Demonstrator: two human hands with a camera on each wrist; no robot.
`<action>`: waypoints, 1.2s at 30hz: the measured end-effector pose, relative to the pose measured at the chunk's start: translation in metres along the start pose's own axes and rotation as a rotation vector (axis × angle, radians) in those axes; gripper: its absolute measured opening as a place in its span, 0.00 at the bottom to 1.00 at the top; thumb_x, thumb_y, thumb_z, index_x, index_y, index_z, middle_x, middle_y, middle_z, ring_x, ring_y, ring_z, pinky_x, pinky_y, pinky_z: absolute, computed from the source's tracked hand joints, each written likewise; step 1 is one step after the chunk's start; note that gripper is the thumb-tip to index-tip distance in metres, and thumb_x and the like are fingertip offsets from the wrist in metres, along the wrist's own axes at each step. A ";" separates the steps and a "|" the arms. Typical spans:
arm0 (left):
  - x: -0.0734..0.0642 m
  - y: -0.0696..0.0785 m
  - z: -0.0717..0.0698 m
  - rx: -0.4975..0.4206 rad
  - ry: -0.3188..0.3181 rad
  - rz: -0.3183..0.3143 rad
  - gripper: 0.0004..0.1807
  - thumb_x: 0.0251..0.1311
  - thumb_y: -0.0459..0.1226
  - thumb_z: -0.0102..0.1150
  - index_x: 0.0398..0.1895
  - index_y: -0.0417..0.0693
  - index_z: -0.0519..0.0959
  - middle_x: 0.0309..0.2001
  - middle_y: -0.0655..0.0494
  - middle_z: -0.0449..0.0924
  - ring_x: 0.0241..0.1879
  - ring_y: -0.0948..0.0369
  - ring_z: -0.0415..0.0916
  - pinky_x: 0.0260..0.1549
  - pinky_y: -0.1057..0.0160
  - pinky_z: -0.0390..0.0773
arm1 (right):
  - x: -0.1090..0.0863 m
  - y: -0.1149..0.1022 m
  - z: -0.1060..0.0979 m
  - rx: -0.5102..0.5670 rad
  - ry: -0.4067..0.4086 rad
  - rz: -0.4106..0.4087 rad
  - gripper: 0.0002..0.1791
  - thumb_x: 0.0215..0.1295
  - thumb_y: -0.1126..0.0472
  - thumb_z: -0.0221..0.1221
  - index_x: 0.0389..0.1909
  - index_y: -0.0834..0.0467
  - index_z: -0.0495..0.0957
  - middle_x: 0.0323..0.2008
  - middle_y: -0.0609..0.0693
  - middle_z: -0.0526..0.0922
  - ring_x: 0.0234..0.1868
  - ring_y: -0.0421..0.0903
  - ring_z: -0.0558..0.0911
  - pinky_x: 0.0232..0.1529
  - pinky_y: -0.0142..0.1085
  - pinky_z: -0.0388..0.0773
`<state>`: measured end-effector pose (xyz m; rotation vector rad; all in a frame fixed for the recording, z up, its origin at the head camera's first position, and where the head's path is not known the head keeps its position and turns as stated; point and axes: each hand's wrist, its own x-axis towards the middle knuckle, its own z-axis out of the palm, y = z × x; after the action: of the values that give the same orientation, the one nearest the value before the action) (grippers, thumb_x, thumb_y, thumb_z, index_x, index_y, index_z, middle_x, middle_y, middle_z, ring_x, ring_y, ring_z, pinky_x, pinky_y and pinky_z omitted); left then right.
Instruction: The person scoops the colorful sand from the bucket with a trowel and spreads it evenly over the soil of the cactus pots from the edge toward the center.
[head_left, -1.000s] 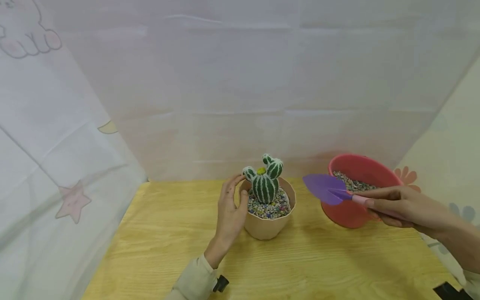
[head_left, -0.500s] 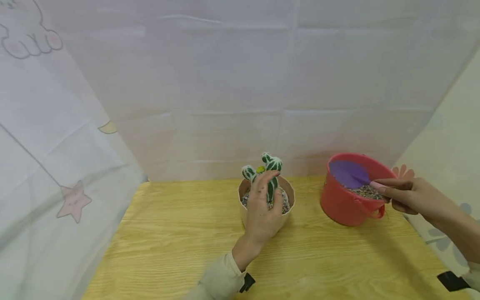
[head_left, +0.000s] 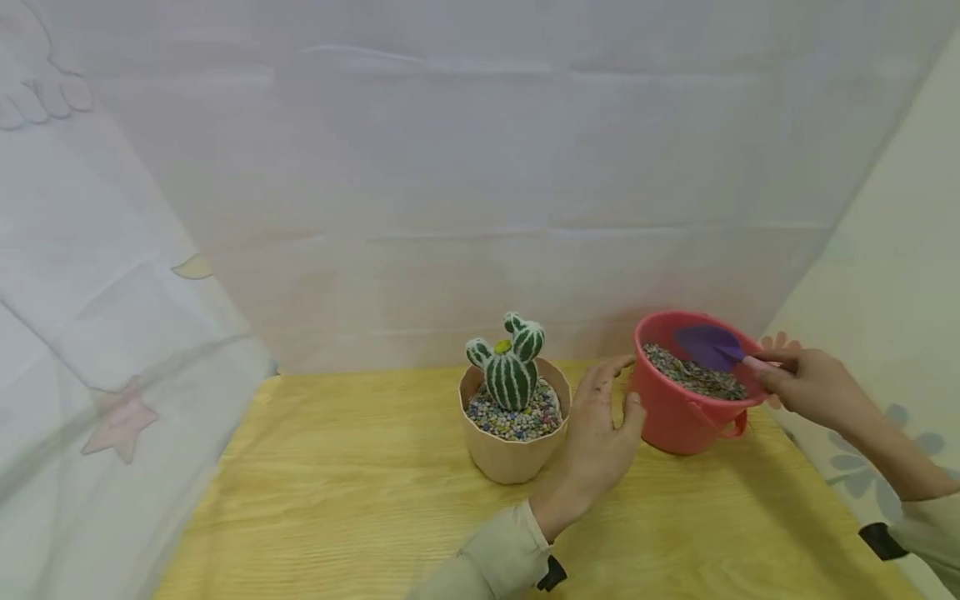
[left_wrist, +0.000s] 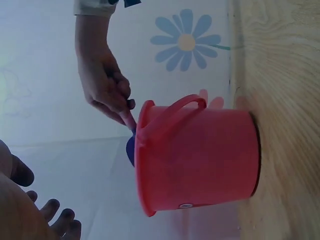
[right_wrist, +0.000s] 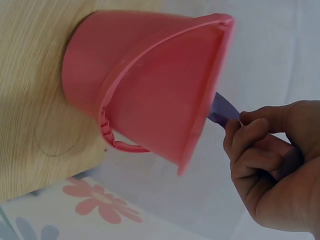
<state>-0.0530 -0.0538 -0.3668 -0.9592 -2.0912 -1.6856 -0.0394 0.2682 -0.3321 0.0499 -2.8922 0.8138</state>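
A small trowel (head_left: 707,347) with a purple blade and pink handle dips into the red bucket (head_left: 678,421). My right hand (head_left: 813,392) grips its handle above the bucket's right rim; the right wrist view shows the fingers (right_wrist: 250,162) curled round it. Multicoloured gravel (head_left: 693,373) lies inside the bucket. My left hand (head_left: 603,433) is between the bucket and the beige pot (head_left: 510,458), fingers spread and holding nothing. Whether its fingertips touch the bucket is hard to tell. A green striped cactus (head_left: 512,379) with a yellow flower stands upright in the pot's gravel.
Everything stands on a light wooden table (head_left: 337,483). A pale cloth backdrop (head_left: 420,208) rises behind it, with printed cloth at both sides. The bucket's handle (head_left: 735,427) hangs down on its near right side.
My left hand has moved right, from the pot's left side across the cactus towards the bucket. My right hand has brought the trowel from above the table into the bucket.
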 end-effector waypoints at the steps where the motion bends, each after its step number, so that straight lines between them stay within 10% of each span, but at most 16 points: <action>1: 0.002 -0.004 0.006 0.002 -0.004 -0.008 0.23 0.75 0.35 0.49 0.71 0.57 0.68 0.65 0.59 0.70 0.64 0.64 0.67 0.58 0.60 0.72 | 0.003 0.002 0.002 -0.030 0.018 -0.014 0.30 0.79 0.48 0.54 0.61 0.74 0.76 0.15 0.49 0.73 0.13 0.42 0.63 0.13 0.37 0.61; 9: 0.019 -0.041 0.052 -0.002 -0.015 -0.105 0.23 0.76 0.36 0.48 0.71 0.53 0.69 0.62 0.52 0.73 0.62 0.58 0.72 0.55 0.61 0.74 | 0.019 0.021 0.008 -0.182 0.085 -0.083 0.22 0.76 0.60 0.56 0.55 0.78 0.76 0.20 0.50 0.79 0.14 0.44 0.69 0.17 0.38 0.63; 21: 0.060 -0.083 0.087 -0.189 0.074 -0.484 0.35 0.67 0.50 0.62 0.76 0.60 0.65 0.67 0.56 0.69 0.58 0.58 0.72 0.51 0.58 0.76 | 0.053 0.020 0.010 -0.214 -0.008 -0.055 0.19 0.74 0.61 0.55 0.49 0.77 0.81 0.17 0.52 0.78 0.16 0.43 0.63 0.19 0.39 0.59; 29: 0.070 -0.095 0.095 -0.151 -0.004 -0.502 0.51 0.62 0.56 0.66 0.83 0.61 0.50 0.79 0.59 0.53 0.75 0.59 0.52 0.69 0.51 0.60 | 0.063 0.018 0.014 -0.260 -0.092 0.017 0.20 0.72 0.58 0.53 0.19 0.58 0.80 0.14 0.47 0.73 0.19 0.45 0.66 0.24 0.42 0.60; 36: 0.062 -0.113 0.100 -0.226 -0.029 -0.534 0.49 0.61 0.55 0.68 0.81 0.78 0.50 0.76 0.69 0.58 0.67 0.62 0.67 0.60 0.54 0.72 | 0.065 0.021 0.021 -0.232 -0.118 0.030 0.23 0.72 0.58 0.53 0.13 0.52 0.69 0.12 0.45 0.67 0.15 0.42 0.62 0.18 0.36 0.55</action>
<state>-0.1543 0.0496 -0.4415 -0.4989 -2.3567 -2.2088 -0.1081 0.2752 -0.3515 0.0316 -3.0846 0.4892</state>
